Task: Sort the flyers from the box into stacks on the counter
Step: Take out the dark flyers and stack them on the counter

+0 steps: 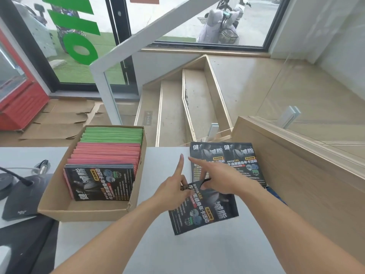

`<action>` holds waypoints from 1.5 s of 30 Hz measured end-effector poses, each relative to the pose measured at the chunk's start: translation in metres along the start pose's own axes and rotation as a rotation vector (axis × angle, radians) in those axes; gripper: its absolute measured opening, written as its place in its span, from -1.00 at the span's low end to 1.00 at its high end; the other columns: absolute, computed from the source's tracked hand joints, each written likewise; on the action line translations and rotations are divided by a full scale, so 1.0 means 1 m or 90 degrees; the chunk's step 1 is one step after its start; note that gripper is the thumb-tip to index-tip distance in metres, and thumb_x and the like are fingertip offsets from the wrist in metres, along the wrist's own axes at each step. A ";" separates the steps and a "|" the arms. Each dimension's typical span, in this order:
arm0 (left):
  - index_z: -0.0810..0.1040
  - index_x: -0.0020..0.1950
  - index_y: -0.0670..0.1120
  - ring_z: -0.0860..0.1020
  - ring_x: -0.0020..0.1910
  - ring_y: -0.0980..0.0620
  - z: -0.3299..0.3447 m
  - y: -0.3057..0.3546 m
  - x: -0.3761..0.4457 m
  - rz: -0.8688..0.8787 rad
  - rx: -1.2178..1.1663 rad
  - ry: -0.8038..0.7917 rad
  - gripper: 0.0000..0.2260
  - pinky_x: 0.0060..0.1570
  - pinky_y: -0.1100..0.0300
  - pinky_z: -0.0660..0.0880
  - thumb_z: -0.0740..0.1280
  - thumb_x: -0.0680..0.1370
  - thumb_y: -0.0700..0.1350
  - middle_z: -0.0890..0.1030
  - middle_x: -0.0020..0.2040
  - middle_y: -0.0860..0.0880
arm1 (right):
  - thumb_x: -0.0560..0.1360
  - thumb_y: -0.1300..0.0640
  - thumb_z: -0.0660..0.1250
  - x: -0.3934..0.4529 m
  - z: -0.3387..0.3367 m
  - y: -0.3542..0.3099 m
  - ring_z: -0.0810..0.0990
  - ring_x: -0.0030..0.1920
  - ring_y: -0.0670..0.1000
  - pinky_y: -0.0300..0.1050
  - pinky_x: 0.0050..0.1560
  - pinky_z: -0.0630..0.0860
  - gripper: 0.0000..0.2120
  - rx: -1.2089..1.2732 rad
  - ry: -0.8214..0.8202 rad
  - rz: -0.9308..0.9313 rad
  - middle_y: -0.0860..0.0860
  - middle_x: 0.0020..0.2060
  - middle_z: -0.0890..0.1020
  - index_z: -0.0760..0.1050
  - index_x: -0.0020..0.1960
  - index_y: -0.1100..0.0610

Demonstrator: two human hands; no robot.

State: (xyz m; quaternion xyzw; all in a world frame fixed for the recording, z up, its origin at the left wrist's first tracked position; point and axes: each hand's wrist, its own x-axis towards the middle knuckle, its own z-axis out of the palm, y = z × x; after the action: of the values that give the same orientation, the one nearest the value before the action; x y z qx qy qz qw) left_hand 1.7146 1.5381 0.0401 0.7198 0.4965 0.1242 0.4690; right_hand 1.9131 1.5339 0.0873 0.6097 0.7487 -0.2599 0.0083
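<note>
Nearest, both bare forearms are reaching forward over the white counter (197,254). Between the hands a black flyer (205,212) is lying tilted on the counter, its print turned toward the far side. The left hand (173,189) is gripping the flyer's upper edge with curled fingers while its index finger is pointing straight up and away. The right hand (221,179) is pinching the same top edge, thumb underneath, with its index finger stretching out to the left, so both hands are grasping that one sheet.

Left of them, a cardboard box (59,194) is sitting on the counter, holding more black flyers (100,184) at its near end, then a pink batch (106,153), then a green batch (112,135) at the back. Beside the box, at the left edge, a dark desk device (21,200) is resting.

Just beyond the right hand, two stacks of black flyers (237,161) are lying side by side, touching, near the counter's far edge. Farther off, wooden stairs (187,99) are leading down toward a glass door (75,40).
</note>
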 end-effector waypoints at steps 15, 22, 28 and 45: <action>0.67 0.23 0.12 0.70 -0.06 -0.09 0.038 -0.022 -0.045 -0.059 -0.459 0.077 -0.72 -0.05 0.05 0.65 0.45 0.57 -0.16 0.72 -0.04 -0.10 | 0.57 -0.19 0.36 -0.054 0.131 0.005 0.61 0.15 -0.10 -0.09 0.09 0.52 -0.41 0.786 0.409 0.393 -0.09 0.28 0.56 0.23 0.52 -0.14; 0.55 0.33 0.17 0.67 -0.09 -0.02 0.047 -0.026 -0.045 -0.032 -0.337 0.200 -0.65 -0.10 0.03 0.66 0.43 0.59 -0.13 0.66 -0.05 -0.09 | 0.67 0.15 0.27 -0.056 0.136 -0.016 0.71 0.01 -0.13 -0.11 -0.09 0.67 -0.60 0.883 0.506 0.363 -0.12 0.15 0.67 0.38 0.46 -0.15; 0.11 0.61 0.25 0.57 0.08 0.16 0.039 -0.003 -0.020 0.033 -0.155 0.229 -0.42 0.00 0.20 0.59 0.24 0.69 -0.14 0.49 0.24 0.15 | 0.71 0.09 0.17 -0.032 0.093 -0.021 0.48 0.36 -0.22 -0.08 0.15 0.62 -0.43 0.655 0.560 0.239 -0.24 0.48 0.35 0.05 0.59 -0.33; -0.03 0.65 0.15 0.41 0.13 0.26 0.009 0.051 0.050 0.095 -0.185 0.351 -0.30 -0.12 0.57 0.42 0.30 0.66 -0.18 0.29 0.29 0.15 | 0.72 0.13 0.09 0.016 0.006 0.002 0.34 0.50 -0.03 0.18 0.40 0.45 -0.38 0.484 0.570 0.077 -0.16 0.57 0.25 -0.08 0.57 -0.40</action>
State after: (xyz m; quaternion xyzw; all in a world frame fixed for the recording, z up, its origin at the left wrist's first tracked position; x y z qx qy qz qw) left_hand 1.7748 1.5717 0.0616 0.6190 0.5275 0.4184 0.4043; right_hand 1.9092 1.5458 0.0758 0.6618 0.4974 -0.2265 -0.5131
